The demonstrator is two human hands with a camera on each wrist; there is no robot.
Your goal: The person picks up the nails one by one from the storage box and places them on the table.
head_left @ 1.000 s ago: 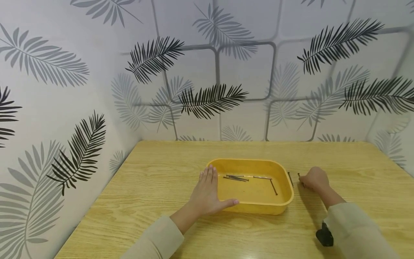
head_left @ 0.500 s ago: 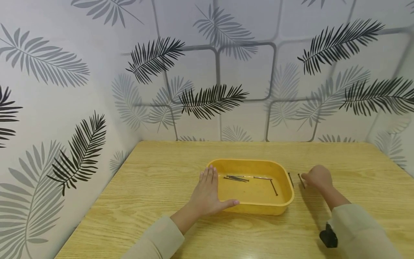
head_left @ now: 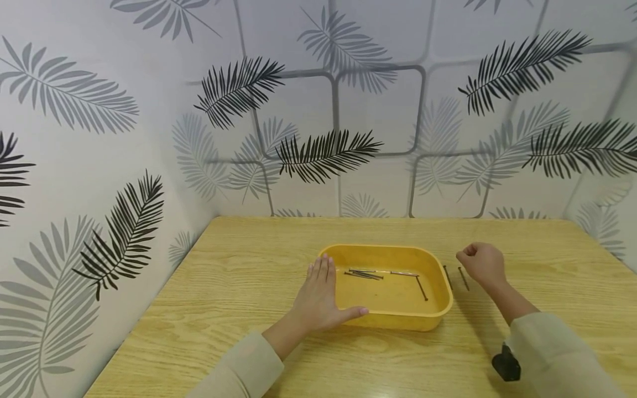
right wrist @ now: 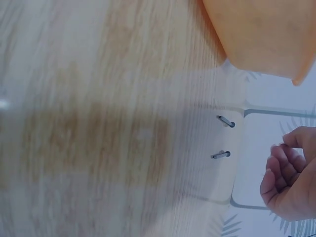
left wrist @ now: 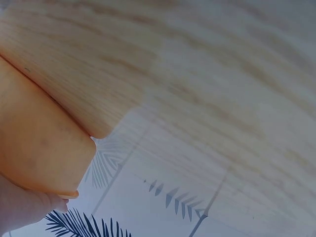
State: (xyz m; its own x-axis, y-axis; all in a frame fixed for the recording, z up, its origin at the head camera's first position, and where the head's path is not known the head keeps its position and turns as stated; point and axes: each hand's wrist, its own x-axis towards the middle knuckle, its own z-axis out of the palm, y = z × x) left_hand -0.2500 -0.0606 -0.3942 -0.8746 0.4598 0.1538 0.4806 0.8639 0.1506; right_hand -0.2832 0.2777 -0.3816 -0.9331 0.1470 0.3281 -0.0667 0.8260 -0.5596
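A yellow plastic tray (head_left: pixel 393 318) stands on the wooden table, with several long nails (head_left: pixel 365 273) lying inside it. My left hand (head_left: pixel 318 301) rests on its left end, fingers straight over the rim and thumb stretched along the near rim. Just right of the tray lies one loose nail (head_left: pixel 448 276); a second nail (head_left: pixel 463 278) lies beside it, roughly parallel. My right hand (head_left: pixel 484 266) is raised above that second nail, fingers curled and thumb by the index finger. In the right wrist view, nothing shows in the curled fingers (right wrist: pixel 286 170) and both loose nails are in sight.
The wooden table (head_left: pixel 239 265) runs back to a wall (head_left: pixel 378 188) patterned with grey and black leaves; another wall stands on the left. A black device (head_left: pixel 506 365) hangs under the right sleeve.
My right hand was at the right-hand loose nail, let go of it, and has risen away from the table. That nail lies in full view now. My left hand and the tray stay put.
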